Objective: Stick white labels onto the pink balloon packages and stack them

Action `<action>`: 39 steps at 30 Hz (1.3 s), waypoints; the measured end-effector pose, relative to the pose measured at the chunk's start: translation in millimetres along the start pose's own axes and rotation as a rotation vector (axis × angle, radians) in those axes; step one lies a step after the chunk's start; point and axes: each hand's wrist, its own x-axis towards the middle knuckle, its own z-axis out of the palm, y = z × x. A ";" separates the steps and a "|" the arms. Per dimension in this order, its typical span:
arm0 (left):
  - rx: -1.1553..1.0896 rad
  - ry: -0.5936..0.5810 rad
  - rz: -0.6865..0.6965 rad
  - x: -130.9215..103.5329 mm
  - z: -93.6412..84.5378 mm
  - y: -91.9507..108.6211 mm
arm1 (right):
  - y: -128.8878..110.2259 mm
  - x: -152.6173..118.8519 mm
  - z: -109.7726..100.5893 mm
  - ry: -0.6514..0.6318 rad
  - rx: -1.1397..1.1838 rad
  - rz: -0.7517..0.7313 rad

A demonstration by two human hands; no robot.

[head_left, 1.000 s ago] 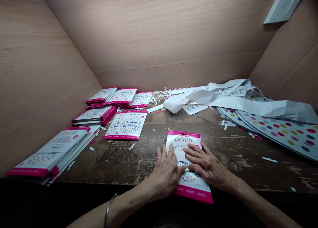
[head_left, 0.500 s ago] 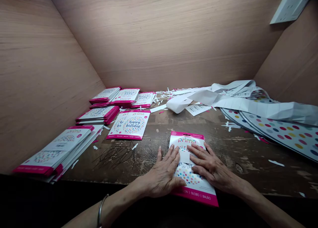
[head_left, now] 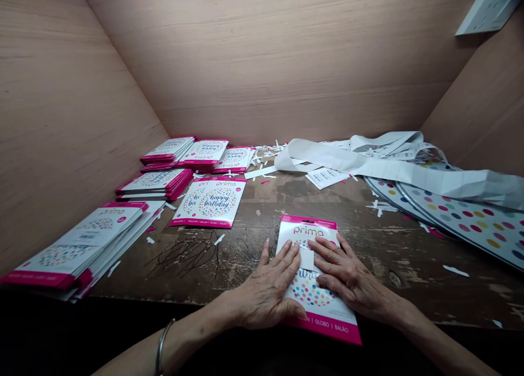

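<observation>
Prima packet (head_left: 315,293) lies at lower centre of frame, under outstretched fingers of left hand (head_left: 270,292) and right hand (head_left: 350,275), slightly apart, white label (head_left: 307,260) between; contents hidden. Stacked packets (head_left: 82,245) at left.

The front packet (head_left: 313,293) is white with bright pink bands at top and bottom, white lettering on the lower band, a multicoloured brand name and many-hued dots, and its small label (head_left: 307,260) is plain white. The stacked packets (head_left: 85,244) repeat that pink and white with confetti-like rings of dots, while the curved panels (head_left: 470,218) show red, yellow, pink and dark blue spots on a pale ground. The tabletop (head_left: 254,239) is dark brown with paler scuffed streaks, the back wall (head_left: 266,65) pinkish tan with fine wood grain.
</observation>
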 end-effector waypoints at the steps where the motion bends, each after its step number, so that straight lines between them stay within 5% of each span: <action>1: 0.013 0.015 0.014 0.0 0.8 -0.7 | 0.4 -0.2 0.4 0.001 -0.001 0.000; 17: -0.004 0.044 0.086 3.1 -2.7 0.1 | 3.0 -3.3 5.1 0.026 -0.022 -0.010; 22: 0.007 0.052 0.088 2.8 -1.9 0.4 | 5.4 -7.0 14.9 0.200 -0.115 0.011; 27: 0.005 0.076 0.091 2.8 1.0 2.6 | 13.8 -8.5 15.6 0.069 -0.258 -0.095; 30: -0.001 0.084 0.088 3.1 4.0 4.2 | 11.4 -11.4 11.9 0.118 -0.305 -0.131; 35: -0.086 0.075 0.072 4.0 5.5 5.0 | -50.5 -31.0 8.3 0.438 -0.034 -0.080; 37: -0.117 0.058 0.067 4.6 5.3 5.5 | -86.5 -36.1 21.1 0.238 0.278 -0.145; 39: -0.137 0.051 0.065 5.4 5.3 5.8 | -115.9 -31.7 45.4 0.020 0.565 0.007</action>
